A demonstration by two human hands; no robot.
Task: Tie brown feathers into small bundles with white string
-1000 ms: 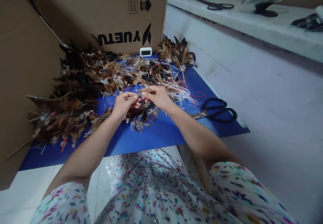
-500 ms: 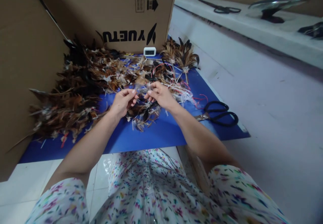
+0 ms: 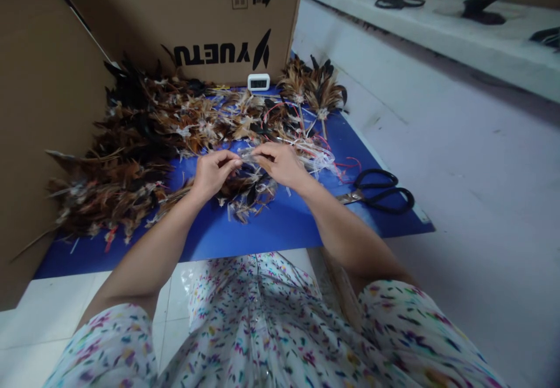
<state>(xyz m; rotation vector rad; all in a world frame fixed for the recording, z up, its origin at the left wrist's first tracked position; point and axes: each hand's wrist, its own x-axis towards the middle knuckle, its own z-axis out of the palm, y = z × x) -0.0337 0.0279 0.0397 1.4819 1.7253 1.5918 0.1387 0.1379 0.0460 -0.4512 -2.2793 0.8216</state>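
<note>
Fingers of left hand [image 3: 214,172] and right hand [image 3: 282,164] pinch a small translucent wisp [image 3: 247,154] above loose feathers [image 3: 249,192].

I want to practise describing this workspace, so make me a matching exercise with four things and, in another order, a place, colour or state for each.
1. Digital clock
2. Scissors on the blue surface
3. YUETU lettering
4. Left hand

A. Printed upside down
B. White casing
C. Thumb and forefinger close together
D. Black handles

Pairs: 1-B, 2-D, 3-A, 4-C
</note>
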